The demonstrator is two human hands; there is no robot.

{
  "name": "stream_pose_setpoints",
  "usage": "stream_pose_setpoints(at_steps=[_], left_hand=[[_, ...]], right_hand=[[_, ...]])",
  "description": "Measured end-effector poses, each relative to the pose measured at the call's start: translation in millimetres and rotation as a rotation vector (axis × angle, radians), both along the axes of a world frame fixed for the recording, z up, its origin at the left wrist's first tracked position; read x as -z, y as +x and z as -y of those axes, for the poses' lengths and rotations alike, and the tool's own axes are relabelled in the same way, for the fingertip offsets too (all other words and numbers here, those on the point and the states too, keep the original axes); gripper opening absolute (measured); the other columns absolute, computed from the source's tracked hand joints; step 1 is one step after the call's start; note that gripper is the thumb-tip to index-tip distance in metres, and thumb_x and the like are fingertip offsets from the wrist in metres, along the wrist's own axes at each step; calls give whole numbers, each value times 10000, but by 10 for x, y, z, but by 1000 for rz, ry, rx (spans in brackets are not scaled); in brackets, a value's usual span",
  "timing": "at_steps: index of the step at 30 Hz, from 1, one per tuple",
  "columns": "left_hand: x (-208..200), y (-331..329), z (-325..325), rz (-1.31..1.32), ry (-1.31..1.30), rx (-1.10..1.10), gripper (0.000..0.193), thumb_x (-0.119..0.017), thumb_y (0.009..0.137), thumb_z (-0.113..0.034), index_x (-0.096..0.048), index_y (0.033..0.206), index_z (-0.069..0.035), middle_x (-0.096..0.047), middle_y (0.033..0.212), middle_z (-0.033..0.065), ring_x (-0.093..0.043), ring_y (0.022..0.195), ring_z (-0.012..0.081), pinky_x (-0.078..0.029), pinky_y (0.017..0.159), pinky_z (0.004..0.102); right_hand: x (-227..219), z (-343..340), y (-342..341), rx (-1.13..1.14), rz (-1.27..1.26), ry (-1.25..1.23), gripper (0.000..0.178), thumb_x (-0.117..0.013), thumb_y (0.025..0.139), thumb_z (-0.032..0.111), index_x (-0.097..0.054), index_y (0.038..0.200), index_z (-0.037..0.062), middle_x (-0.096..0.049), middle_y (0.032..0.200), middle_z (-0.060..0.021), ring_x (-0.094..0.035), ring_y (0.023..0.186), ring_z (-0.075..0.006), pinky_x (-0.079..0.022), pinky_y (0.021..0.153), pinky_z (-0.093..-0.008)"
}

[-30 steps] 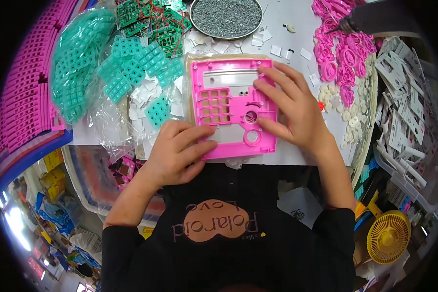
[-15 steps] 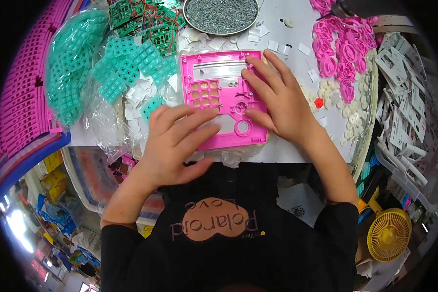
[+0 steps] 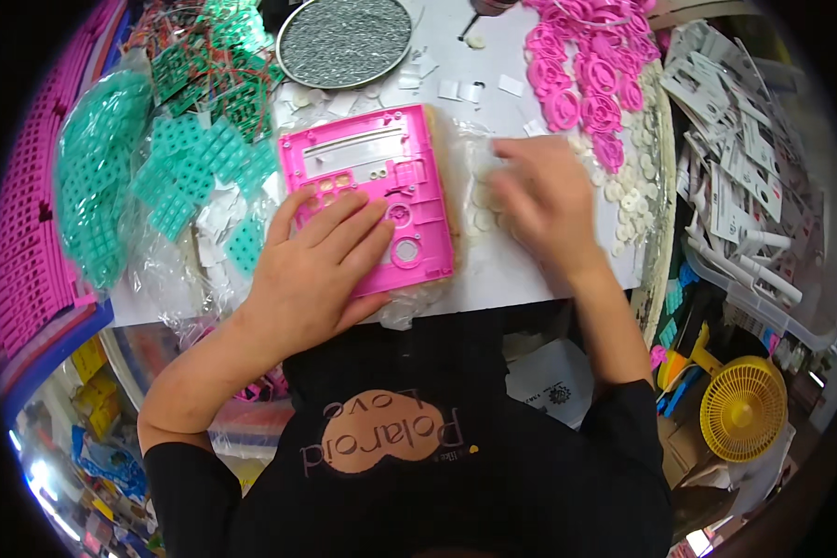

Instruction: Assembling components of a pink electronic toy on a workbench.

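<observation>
A pink plastic housing panel (image 3: 428, 246) lies tilted slightly on the bench, inner side up, with a clear window strip, round openings and a grid of square holes. It rests on a yellowish pad wrapped in clear plastic. My left hand (image 3: 312, 260) lies across the panel's lower left part, fingers stretched out and covering much of the grid. To the right of the panel, apart from it, my right hand (image 3: 551, 200) hovers by small white discs (image 3: 631, 203) and clear film; motion smears its fingers, and whatever they may hold cannot be made out.
Teal keypad mats (image 3: 181, 153), a bag of such mats (image 3: 102, 186) and green circuit boards (image 3: 177, 79) lie left. A round dish of screws (image 3: 344, 42) stands behind; pink ring parts (image 3: 563, 107) lie far right. Beyond the bench are a bin of white parts (image 3: 749, 149) and a yellow fan (image 3: 742, 409).
My right hand has left the panel's right edge and moved to the discs beside it. My left hand has settled onto the panel, which is turned slightly. The whole view has shifted.
</observation>
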State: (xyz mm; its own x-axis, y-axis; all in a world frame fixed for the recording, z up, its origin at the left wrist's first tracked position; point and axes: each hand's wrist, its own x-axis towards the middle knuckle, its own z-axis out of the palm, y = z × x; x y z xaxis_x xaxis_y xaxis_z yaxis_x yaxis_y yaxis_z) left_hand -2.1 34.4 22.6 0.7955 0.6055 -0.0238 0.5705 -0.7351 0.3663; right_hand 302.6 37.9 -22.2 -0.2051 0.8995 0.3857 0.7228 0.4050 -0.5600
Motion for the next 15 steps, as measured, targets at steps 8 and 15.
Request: stream_pose_setpoints(at_steps=[8,15], left_hand=[[-94,107,-10,167,-63,-82,664,-834,728,-305,-600,1324,-130,-602,1338,105,-533,1299,316,-236,1145,607],[-158,70,183,284,-55,-72,539,-823,730,-221,-653,1233,-126,-633,1267,91,-586,1189,325,-321,1086,577]], right_hand=[[-192,-131,432,134,258,-80,168,-735,828,181,-736,930,47,-707,851,-89,-643,820,-307,-521,755,-422],[-110,-336,148,82,417,-258,174,-742,819,208,-699,879,51,-685,774,-98,-653,749,-304,-538,676,-427]])
